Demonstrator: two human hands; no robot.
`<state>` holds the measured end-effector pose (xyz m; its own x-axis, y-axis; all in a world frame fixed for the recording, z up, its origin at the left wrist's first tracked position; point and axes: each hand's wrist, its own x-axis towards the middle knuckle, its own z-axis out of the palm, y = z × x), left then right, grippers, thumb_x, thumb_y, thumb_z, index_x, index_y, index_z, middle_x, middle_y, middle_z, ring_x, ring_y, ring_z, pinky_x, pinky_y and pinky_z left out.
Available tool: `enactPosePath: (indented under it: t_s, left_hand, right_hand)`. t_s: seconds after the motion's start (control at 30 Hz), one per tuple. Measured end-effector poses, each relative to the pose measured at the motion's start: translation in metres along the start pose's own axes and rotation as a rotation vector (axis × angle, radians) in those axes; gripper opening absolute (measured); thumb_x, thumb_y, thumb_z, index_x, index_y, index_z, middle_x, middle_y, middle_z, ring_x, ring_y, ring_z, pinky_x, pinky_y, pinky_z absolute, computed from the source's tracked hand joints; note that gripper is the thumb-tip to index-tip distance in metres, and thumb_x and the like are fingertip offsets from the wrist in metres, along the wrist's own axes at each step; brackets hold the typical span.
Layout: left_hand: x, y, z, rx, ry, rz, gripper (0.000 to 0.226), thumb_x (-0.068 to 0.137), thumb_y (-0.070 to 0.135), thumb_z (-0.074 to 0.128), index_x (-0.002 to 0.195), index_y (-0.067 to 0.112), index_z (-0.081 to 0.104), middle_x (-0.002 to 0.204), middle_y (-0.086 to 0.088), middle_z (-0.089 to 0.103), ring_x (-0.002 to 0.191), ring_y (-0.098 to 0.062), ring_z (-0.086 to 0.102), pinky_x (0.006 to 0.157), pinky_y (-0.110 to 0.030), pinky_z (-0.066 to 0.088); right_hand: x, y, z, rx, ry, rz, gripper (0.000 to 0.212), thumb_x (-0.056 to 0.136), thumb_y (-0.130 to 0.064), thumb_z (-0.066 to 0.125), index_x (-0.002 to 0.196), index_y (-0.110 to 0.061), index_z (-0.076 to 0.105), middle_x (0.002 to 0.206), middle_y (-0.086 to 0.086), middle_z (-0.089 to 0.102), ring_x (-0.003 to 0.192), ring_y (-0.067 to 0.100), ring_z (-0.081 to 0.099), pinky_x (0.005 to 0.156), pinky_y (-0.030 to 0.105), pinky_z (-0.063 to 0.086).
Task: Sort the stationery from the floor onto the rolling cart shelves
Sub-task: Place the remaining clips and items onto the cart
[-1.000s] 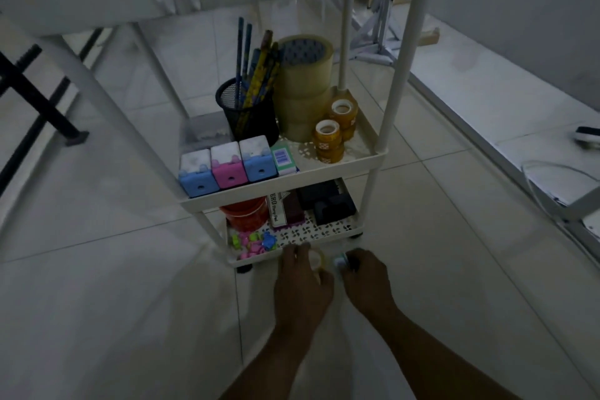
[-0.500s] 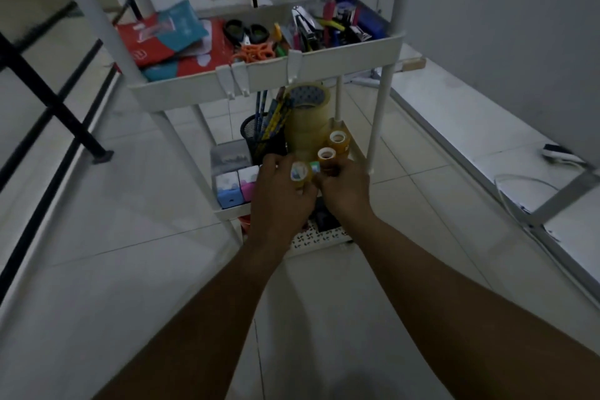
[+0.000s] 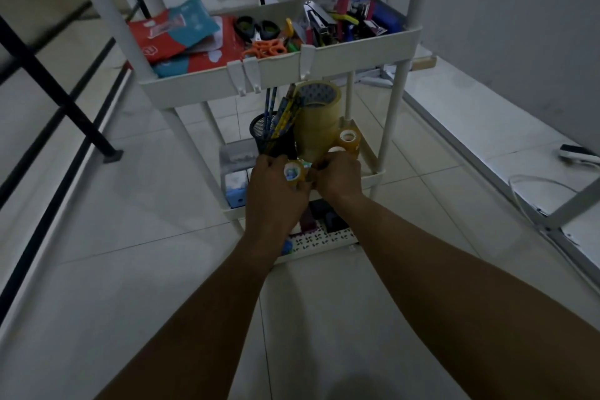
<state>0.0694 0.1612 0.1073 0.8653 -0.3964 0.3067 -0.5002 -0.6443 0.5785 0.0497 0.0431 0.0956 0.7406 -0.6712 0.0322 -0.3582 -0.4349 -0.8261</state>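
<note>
Small tape roll (image 3: 294,172) up at middle-shelf height, pinched in the left hand (image 3: 276,191) — light, stiff, slick-sided, best held across its rim. Right hand (image 3: 339,177) curls just beside it; whether it holds anything, I cannot tell. Both forearms stretch forward toward the cart (image 3: 373,52).

A black metal railing (image 3: 48,81) runs along the left over the pale tiled floor (image 3: 97,269). On the right a raised white ledge (image 3: 487,127) lies below a grey wall (image 3: 519,26), with a thin white cable (image 3: 532,179) looping across it near a small dark-and-white object (image 3: 578,153).
</note>
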Motion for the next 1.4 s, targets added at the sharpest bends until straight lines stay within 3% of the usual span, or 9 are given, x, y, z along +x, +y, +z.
enactPosePath:
  t_s: [0.23, 0.37, 0.47, 0.53, 0.63, 0.73, 0.9, 1.1, 1.4]
  left_hand:
    - [0.001, 0.003, -0.004, -0.007, -0.027, -0.03, 0.032, 0.079, 0.022, 0.066, 0.108, 0.008, 0.063, 0.107, -0.011, 0.052, 0.097, -0.023, 0.055, 0.072, -0.021, 0.035]
    - [0.005, 0.009, -0.004, 0.036, -0.038, 0.003, 0.029, 0.08, 0.023, 0.066, 0.105, 0.009, 0.063, 0.105, -0.011, 0.054, 0.099, -0.025, 0.054, 0.074, -0.031, 0.043]
    - [0.006, 0.014, -0.002, 0.067, -0.029, 0.0, 0.032, 0.08, 0.027, 0.065, 0.108, 0.012, 0.062, 0.109, -0.01, 0.056, 0.103, -0.026, 0.052, 0.079, -0.037, 0.047]
    - [0.008, 0.016, 0.0, 0.075, -0.029, 0.013, 0.032, 0.079, 0.028, 0.066, 0.107, 0.013, 0.063, 0.109, -0.009, 0.057, 0.104, -0.027, 0.052, 0.08, -0.04, 0.048]
    - [0.012, 0.019, 0.004, 0.105, -0.05, 0.04, 0.036, 0.081, 0.029, 0.066, 0.113, 0.013, 0.063, 0.114, -0.009, 0.057, 0.109, -0.028, 0.05, 0.084, -0.041, 0.047]
    - [0.022, 0.024, 0.009, 0.108, -0.081, 0.078, 0.039, 0.083, 0.028, 0.066, 0.116, 0.01, 0.06, 0.118, -0.01, 0.056, 0.114, -0.028, 0.046, 0.089, -0.039, 0.045]
    - [0.03, 0.029, 0.018, 0.246, -0.124, 0.1, 0.036, 0.082, 0.027, 0.065, 0.113, 0.01, 0.059, 0.117, -0.01, 0.056, 0.113, -0.03, 0.045, 0.091, -0.044, 0.044]
    - [0.028, 0.024, 0.024, 0.316, -0.149, 0.137, 0.023, 0.08, 0.025, 0.064, 0.099, 0.012, 0.064, 0.108, -0.008, 0.061, 0.108, -0.028, 0.047, 0.087, -0.041, 0.044]
    - [0.028, 0.02, 0.026, 0.312, -0.129, 0.165, 0.026, 0.08, 0.025, 0.064, 0.105, 0.017, 0.063, 0.111, -0.004, 0.061, 0.111, -0.027, 0.043, 0.086, -0.038, 0.034]
  right_hand:
    - [0.001, 0.001, -0.002, -0.033, -0.117, -0.031, 0.019, 0.087, -0.008, 0.059, 0.095, -0.001, 0.075, 0.101, 0.014, 0.072, 0.095, 0.024, 0.065, 0.076, 0.029, 0.051]
    - [-0.002, -0.002, -0.01, 0.162, -0.055, 0.051, 0.019, 0.088, -0.015, 0.059, 0.086, -0.001, 0.072, 0.089, 0.013, 0.07, 0.078, 0.019, 0.06, 0.066, 0.026, 0.045]
    - [-0.003, -0.006, -0.019, 0.336, -0.129, 0.146, 0.02, 0.089, -0.027, 0.061, 0.08, -0.01, 0.065, 0.078, 0.01, 0.066, 0.07, 0.02, 0.06, 0.057, 0.028, 0.046]
    - [-0.003, -0.007, -0.026, 0.395, -0.196, 0.176, 0.02, 0.087, -0.031, 0.064, 0.085, -0.011, 0.065, 0.077, 0.006, 0.065, 0.067, 0.018, 0.061, 0.051, 0.024, 0.044]
    - [0.001, -0.007, -0.036, 0.472, -0.188, 0.184, 0.026, 0.081, -0.021, 0.071, 0.094, 0.001, 0.066, 0.076, 0.011, 0.066, 0.065, 0.02, 0.062, 0.05, 0.026, 0.049]
    - [0.009, -0.003, -0.043, 0.391, -0.077, 0.168, 0.021, 0.079, -0.012, 0.072, 0.09, 0.006, 0.07, 0.083, 0.022, 0.069, 0.076, 0.031, 0.067, 0.07, 0.042, 0.06]
    - [0.026, 0.005, -0.046, 0.055, 0.204, 0.079, 0.021, 0.085, -0.021, 0.065, 0.092, -0.002, 0.071, 0.091, 0.017, 0.069, 0.085, 0.026, 0.066, 0.078, 0.036, 0.057]
    - [0.033, 0.007, -0.038, -0.147, 0.187, 0.019, 0.022, 0.088, -0.015, 0.057, 0.099, 0.002, 0.067, 0.099, 0.018, 0.068, 0.095, 0.03, 0.063, 0.087, 0.034, 0.051]
    - [0.031, 0.009, -0.034, -0.203, 0.266, 0.026, 0.021, 0.094, -0.01, 0.048, 0.102, 0.002, 0.064, 0.105, 0.021, 0.064, 0.1, 0.033, 0.06, 0.085, 0.035, 0.045]
